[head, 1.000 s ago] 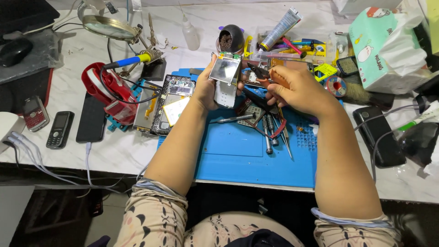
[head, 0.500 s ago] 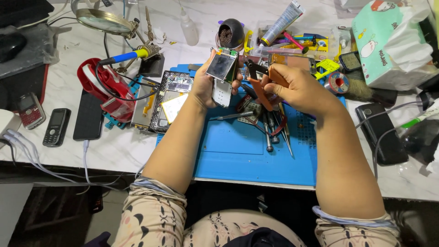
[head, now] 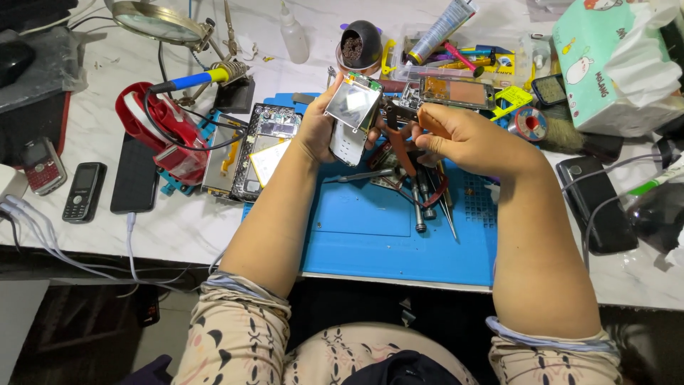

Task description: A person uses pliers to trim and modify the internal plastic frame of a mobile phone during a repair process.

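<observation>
On the far left edge of the white marbled worktop (head: 185, 228) lie a red-and-silver keypad phone (head: 41, 165), a small black keypad phone (head: 83, 191) and a flat black slab phone (head: 135, 173), with white cables trailing over the near edge. Right of them sits a red tape roll (head: 153, 128), and a stripped black phone chassis with exposed boards (head: 253, 150) touches the left border of the blue rubber work mat (head: 385, 235).

The left hand (head: 322, 128) is closed around a small silver bare phone body with a shiny square screen and grey key sheet (head: 353, 117), held up over the far middle of the mat, screen tilted toward the camera. It looks light and stiff, but the glass and thin metal frame seem fragile; the long side edges, where thumb and fingers already sit, are the safest place to grip, off the screen.

The right hand (head: 467, 139) is curled shut on red-handled pliers (head: 406, 139), whose tip meets the phone body's right edge.

Loose steel screwdrivers and tweezers (head: 427, 203) crowd the mat just under the hands; the near half of the mat is the open room. Farther right, a solder spool (head: 529, 125), a black phone with cable (head: 597, 203) and a mint tissue box (head: 605, 64) hem in that side.
</observation>
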